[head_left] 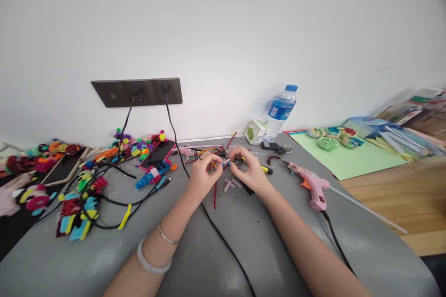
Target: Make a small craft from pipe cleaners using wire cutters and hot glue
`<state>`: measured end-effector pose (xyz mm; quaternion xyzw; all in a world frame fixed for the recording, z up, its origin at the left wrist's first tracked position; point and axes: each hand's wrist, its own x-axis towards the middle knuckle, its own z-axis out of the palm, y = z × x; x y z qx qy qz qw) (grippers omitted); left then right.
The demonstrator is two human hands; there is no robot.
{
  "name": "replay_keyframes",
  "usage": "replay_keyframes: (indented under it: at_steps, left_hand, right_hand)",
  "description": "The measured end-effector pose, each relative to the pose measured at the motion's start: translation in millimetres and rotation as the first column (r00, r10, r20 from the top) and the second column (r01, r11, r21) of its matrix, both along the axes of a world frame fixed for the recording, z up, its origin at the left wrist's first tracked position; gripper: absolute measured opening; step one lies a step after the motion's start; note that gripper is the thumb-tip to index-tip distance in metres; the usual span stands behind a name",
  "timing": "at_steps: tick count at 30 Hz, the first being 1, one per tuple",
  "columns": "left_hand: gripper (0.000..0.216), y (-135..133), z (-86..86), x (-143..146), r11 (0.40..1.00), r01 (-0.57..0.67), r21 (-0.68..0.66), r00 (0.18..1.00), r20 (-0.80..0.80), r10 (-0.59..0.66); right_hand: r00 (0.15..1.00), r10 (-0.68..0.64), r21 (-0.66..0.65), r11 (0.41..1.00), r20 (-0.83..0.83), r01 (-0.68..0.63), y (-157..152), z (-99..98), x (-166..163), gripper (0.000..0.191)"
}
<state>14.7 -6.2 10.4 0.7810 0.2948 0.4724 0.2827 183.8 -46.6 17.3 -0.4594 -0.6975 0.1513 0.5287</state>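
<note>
From my remote view, the left hand (206, 171) pinches one side of a small pale pinkish piece (226, 161) between thumb and fingers; the piece sits mid-table, just above the tabletop, short and slim, mostly hidden by fingertips, so I can't make out its full shape. The right hand (251, 171) grasps its other side the same way. Around them, starting at the left, I see colourful pipe-cleaner figures (81, 227) tangled with cables, a pink-edged phone (159, 154) and a blue fuzzy figure (153, 176). A black cable (226, 241) passes beneath the left forearm and runs between both arms, crowding the workspace. A dark red fuzzy stem (214, 197) and pale pink scraps (228, 185) lie just below the hands; a yellow-and-black tool (266, 170) is partly covered by the right one. Farther right stand a small green-and-white box (255, 132) and a water bottle (279, 109), then a pink glue gun (315, 190) and ruffled flowers (328, 144) on light green paper (313, 162).
</note>
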Motion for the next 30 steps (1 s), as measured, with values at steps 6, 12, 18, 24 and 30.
replay_keyframes:
  at_steps: [6, 12, 18, 24, 30]
  left_hand:
    - [0.007, -0.1, 0.7, 0.1, 1.000, -0.004, 0.001, 1.000, -0.009, 0.004]
    - [0.008, -0.7, 1.5, 0.1, 1.000, -0.004, 0.010, 1.000, 0.001, 0.004]
    - [0.007, -0.7, 1.3, 0.5, 1.000, -0.003, 0.003, 1.000, -0.003, 0.003]
    - [0.008, -0.4, -0.3, 0.6, 1.000, -0.003, -0.008, 1.000, 0.003, 0.003]
    - [0.009, -1.3, 1.5, 0.6, 1.000, -0.001, -0.011, 1.000, 0.000, 0.001]
  right_hand:
    - [1.000, 0.009, 0.016, 1.000, 0.020, -0.010, -0.2, 2.0, -0.2, 0.005]
    - [1.000, 0.009, 0.016, 1.000, 0.002, -0.009, -0.4, 3.3, -1.4, 0.004]
    - [1.000, 0.000, 0.027, 1.000, -0.002, 0.000, 0.3, 2.4, -1.4, 0.005]
    - [1.000, 0.003, 0.033, 0.999, 0.001, -0.003, 0.4, 2.2, -1.1, 0.007]
    - [1.000, -0.004, 0.034, 0.999, 0.008, 0.004, 0.2, 2.3, -0.8, 0.005]
